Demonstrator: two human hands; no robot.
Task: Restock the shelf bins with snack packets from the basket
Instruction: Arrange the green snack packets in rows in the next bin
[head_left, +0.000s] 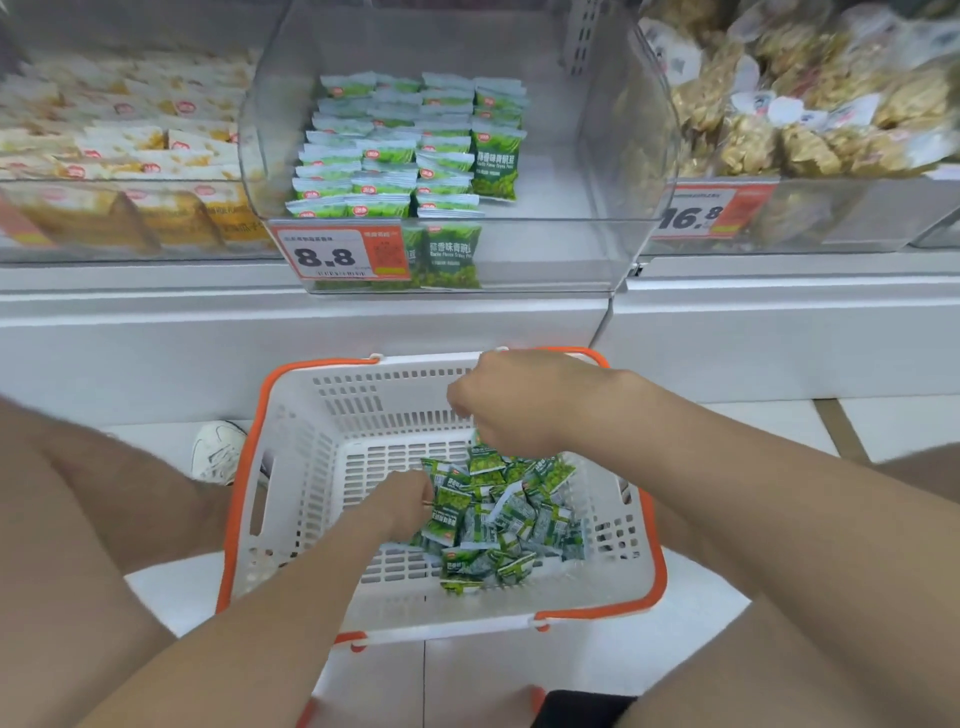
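Note:
A white basket (306, 467) with orange rims sits on the floor below me. A heap of small green snack packets (509, 525) lies in its right half. My left hand (402, 506) reaches into the heap from the left, its fingers curled on a green packet (451, 512). My right hand (506, 402) hovers above the heap's far edge, fingers curled downward and pinching the top of a green packet (485, 460). Above, a clear shelf bin (597, 156) holds neat rows of the same green packets (405, 150) in its left half.
A price tag reading 8.8 (340, 254) hangs on the bin's front. Yellow-white packets (119, 145) fill the left bin, and bagged golden snacks (810, 104) the right bin. My bare knees flank the basket, and a white shoe (218, 452) stands at its left.

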